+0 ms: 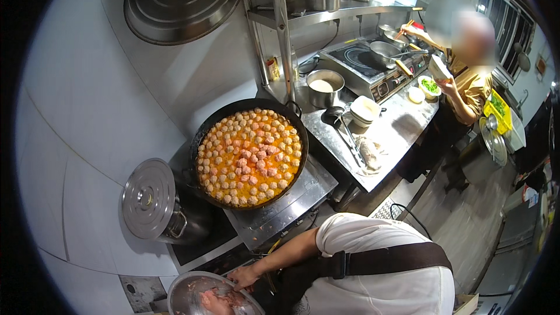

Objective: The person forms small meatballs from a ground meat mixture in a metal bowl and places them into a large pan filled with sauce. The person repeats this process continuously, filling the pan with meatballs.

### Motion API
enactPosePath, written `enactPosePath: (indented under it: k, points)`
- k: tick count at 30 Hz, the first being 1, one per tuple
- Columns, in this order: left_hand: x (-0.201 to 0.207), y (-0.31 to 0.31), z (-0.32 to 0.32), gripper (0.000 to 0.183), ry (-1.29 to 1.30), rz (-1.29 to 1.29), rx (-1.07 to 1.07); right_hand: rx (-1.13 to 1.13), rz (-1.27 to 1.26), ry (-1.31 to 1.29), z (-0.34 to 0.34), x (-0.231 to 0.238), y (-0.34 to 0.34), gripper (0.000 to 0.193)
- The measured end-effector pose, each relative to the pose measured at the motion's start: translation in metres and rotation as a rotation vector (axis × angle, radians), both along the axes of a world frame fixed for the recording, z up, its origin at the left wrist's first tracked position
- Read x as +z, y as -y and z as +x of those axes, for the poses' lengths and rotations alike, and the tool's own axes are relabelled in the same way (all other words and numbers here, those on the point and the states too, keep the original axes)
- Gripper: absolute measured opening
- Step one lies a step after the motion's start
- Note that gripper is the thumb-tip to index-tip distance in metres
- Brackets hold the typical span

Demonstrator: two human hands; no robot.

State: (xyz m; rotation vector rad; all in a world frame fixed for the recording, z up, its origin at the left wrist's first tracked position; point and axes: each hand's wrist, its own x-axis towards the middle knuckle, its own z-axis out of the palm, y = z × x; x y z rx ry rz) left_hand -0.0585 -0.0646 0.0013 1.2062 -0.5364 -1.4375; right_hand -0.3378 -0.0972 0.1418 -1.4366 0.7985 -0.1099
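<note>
At the lower edge, my right hand grips the rim of a wide metal bowl, fingers closed on it. Pink raw mince clings to the bowl's inside. A smooth pinkish shape in the bowl runs to the frame's edge; whether it is my left hand or more mince, I cannot tell. Beyond the bowl, a large black wok holds orange broth crowded with meatballs. Those near its middle are pinker, while the outer ones look paler.
Left of the wok stands a lidded stockpot. A big metal lid hangs above. Rightward, a steel counter bears a pot, stacked containers, a ladle and an induction cooker. A co-worker holds chopsticks and a bowl.
</note>
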Motion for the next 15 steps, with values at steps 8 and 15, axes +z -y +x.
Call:
enactPosePath:
  k: [8,15]
  points:
    - [0.080,-0.011,0.015,0.052,-0.808,-0.188,-0.280,0.035,-0.197,-0.013,-0.001,-0.009,0.003,0.059]
    - [0.135,-0.037,-0.034,0.047,-0.964,-0.304,-0.223,0.073,0.008,0.152,0.000,-0.055,0.014,0.038]
